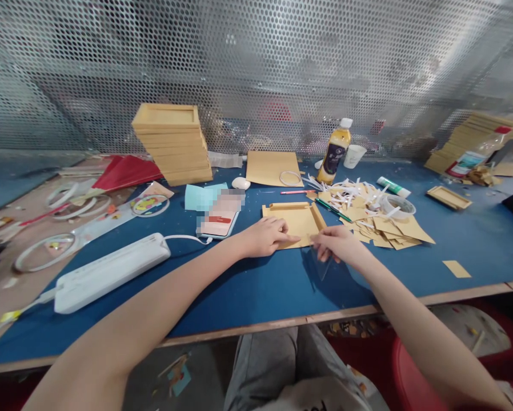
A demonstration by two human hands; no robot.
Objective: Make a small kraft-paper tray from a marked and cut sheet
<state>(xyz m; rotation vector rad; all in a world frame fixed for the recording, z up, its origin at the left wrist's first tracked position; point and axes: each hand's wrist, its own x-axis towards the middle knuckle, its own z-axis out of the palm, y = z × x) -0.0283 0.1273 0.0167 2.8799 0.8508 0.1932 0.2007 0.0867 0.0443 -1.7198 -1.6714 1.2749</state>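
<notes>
A tan cardboard piece (297, 220) with raised edges at its back and right lies on the blue table. My left hand (268, 235) rests on its left front part, the index finger stretched along the front edge. At the front right corner is my right hand (331, 245), its fingers pinched on a clear, thin triangular item (321, 267) that looks like a set square. To the right sit cut tan scraps (404, 228) and white paper strips, beside a green pen (333, 210).
A tall stack of tan trays (175, 145) stands at the back left. Nearer are a phone (222, 214) and a white power strip (111, 271). A drink bottle (334, 151) and a paper cup (354, 156) stand behind the scraps. A perforated metal screen (256, 68) borders the back.
</notes>
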